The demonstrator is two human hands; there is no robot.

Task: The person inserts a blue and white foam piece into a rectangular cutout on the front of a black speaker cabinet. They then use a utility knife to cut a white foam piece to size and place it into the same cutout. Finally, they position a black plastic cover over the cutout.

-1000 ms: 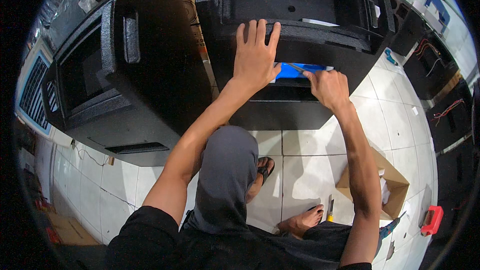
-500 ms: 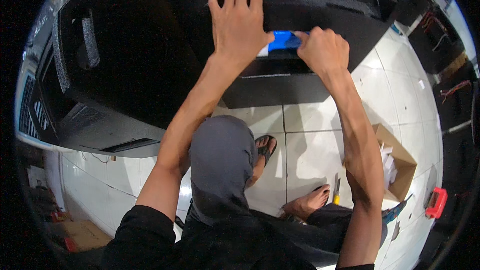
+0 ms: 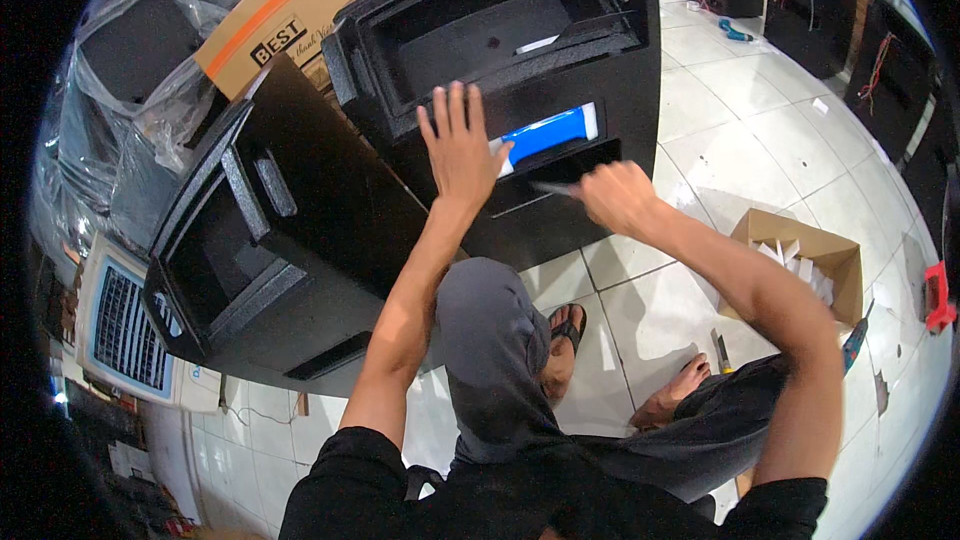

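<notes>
A blue strip with white ends (image 3: 548, 135) lies against the face of a black speaker-like cabinet (image 3: 590, 70), just above a dark rectangular slot (image 3: 575, 175). My left hand (image 3: 462, 155) presses on that cabinet left of the strip, its fingers spread and its thumb at the strip's left end. Closed in a fist, my right hand (image 3: 618, 195) is below and right of the strip, in front of the slot. From it a thin grey tool (image 3: 553, 188) points left; it is blurred, so its exact kind cannot be made out.
A second black cabinet (image 3: 330, 270) stands at the left, near a cardboard carton (image 3: 285, 15) and plastic-wrapped goods (image 3: 130, 155). On the tiled floor at right are an open box of white pieces (image 3: 845, 260), a yellow-handled knife (image 3: 722, 352) and a red object (image 3: 938, 298).
The view has shifted, showing more of both cabinets. My right hand has come away from the blue strip to below it, with the thin tool now showing. My left hand stays on the cabinet.
</notes>
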